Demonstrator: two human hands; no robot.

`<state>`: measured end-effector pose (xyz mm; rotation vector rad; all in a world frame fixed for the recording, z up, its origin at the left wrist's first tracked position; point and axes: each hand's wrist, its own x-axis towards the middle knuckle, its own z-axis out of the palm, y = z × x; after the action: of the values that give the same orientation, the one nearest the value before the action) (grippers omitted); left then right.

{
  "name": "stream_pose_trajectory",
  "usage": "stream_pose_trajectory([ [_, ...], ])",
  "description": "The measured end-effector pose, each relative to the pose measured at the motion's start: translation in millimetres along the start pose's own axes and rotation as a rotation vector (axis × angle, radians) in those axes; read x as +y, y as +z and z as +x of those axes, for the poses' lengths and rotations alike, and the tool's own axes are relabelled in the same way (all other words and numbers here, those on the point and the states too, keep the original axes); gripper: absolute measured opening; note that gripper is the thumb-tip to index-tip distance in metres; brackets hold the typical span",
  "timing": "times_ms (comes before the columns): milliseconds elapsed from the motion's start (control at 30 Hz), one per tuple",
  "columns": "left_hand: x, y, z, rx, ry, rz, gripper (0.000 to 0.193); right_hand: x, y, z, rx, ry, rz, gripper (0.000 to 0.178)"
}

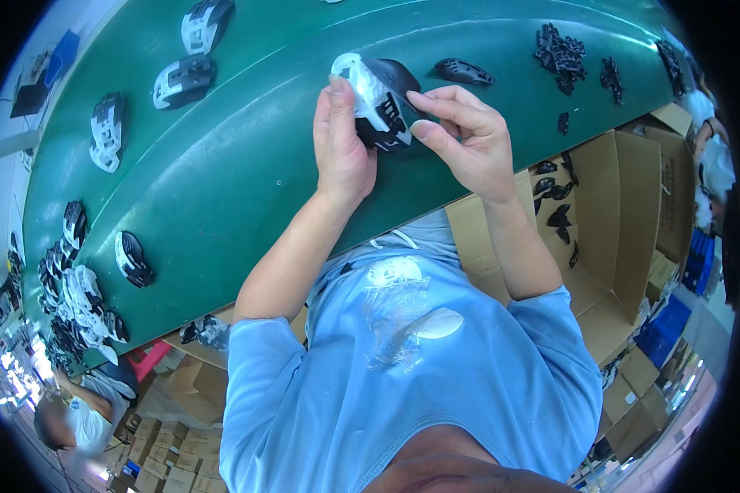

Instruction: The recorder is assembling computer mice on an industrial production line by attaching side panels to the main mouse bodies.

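A black-and-white computer mouse (368, 89) is held above the green table, tilted, with dark slots along its near side. My left hand (341, 148) is closed round its left side, the thumb lying on the white part. From the right, my right hand (467, 135) pinches at the mouse's black side with thumb and forefinger. Whether a separate small part is between those fingertips, I cannot tell. Just beyond my right hand, a black curved mouse shell (465, 71) lies on the table.
Several mice stand at the left, among them one nearby (133, 259) and a heap (78, 300). Small black parts (560, 56) are piled at the far right. An open cardboard box (617, 222) with black pieces sits below the table edge. Another person (90, 411) sits lower left.
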<state>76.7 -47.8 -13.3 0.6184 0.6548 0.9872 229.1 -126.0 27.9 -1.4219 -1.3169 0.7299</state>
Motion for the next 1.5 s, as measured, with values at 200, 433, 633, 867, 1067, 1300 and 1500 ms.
stream_pose_trajectory([
  [200,-8,4,-5,0.066,0.116,0.133,0.043,4,3,1,-0.006,-0.013,-0.028,0.035],
  [433,-17,0,-6,0.095,0.147,0.224,0.037,22,13,-8,-0.011,-0.158,-0.258,0.053],
  [633,-13,-10,-31,-0.111,-0.09,-0.048,0.062,34,17,-8,0.079,-0.233,-0.428,0.081],
  [867,29,-5,9,-0.49,0.939,1.578,0.066,49,6,-6,-0.063,-0.25,-0.552,0.072],
  [1067,9,0,43,-0.725,0.849,1.628,0.038,66,6,-19,0.068,-0.279,-0.456,0.067],
  [1300,15,-11,51,-0.689,0.97,1.503,0.039,52,14,-15,0.023,-0.208,-0.449,0.061],
  [1500,23,-19,39,-0.792,0.967,1.514,0.075,23,-59,-35,0.011,-0.102,-0.649,0.052],
])
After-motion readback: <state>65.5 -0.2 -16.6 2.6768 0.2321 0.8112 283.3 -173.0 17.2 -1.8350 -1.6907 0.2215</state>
